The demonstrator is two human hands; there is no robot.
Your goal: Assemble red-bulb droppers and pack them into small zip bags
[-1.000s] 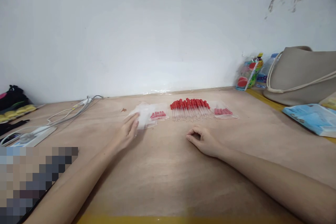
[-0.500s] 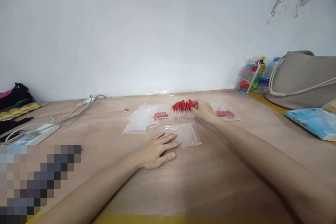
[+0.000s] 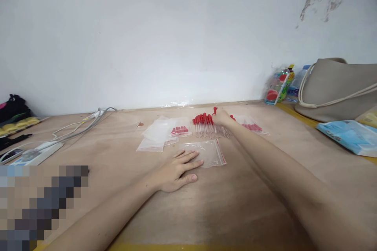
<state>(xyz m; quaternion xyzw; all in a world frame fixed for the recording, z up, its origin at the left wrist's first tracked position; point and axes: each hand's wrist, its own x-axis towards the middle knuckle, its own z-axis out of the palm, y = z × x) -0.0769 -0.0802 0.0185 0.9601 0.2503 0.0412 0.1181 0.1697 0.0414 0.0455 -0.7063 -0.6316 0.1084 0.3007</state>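
Note:
My left hand lies flat with its fingers spread, the fingertips resting on the left part of a clear zip bag on the table. Past the bag is a row of glass droppers with red rubber bulbs, bulbs pointing away from me. Over the right part of that row my right hand is closed in a pinch on one dropper. Its red bulb sticks up above my fingers; its tube is hidden. Bags with red bulbs inside flank the row: one at the left, one at the right.
A stack of flat zip bags lies to the left. Further left are cables and a white power strip. Bottles, a grey bag and a blue packet stand or lie at the right, near the wall.
My right hand has shifted slightly left along the row, and a red bulb now rises above its fingers. My left hand stays on the zip bag. The view has turned a little.

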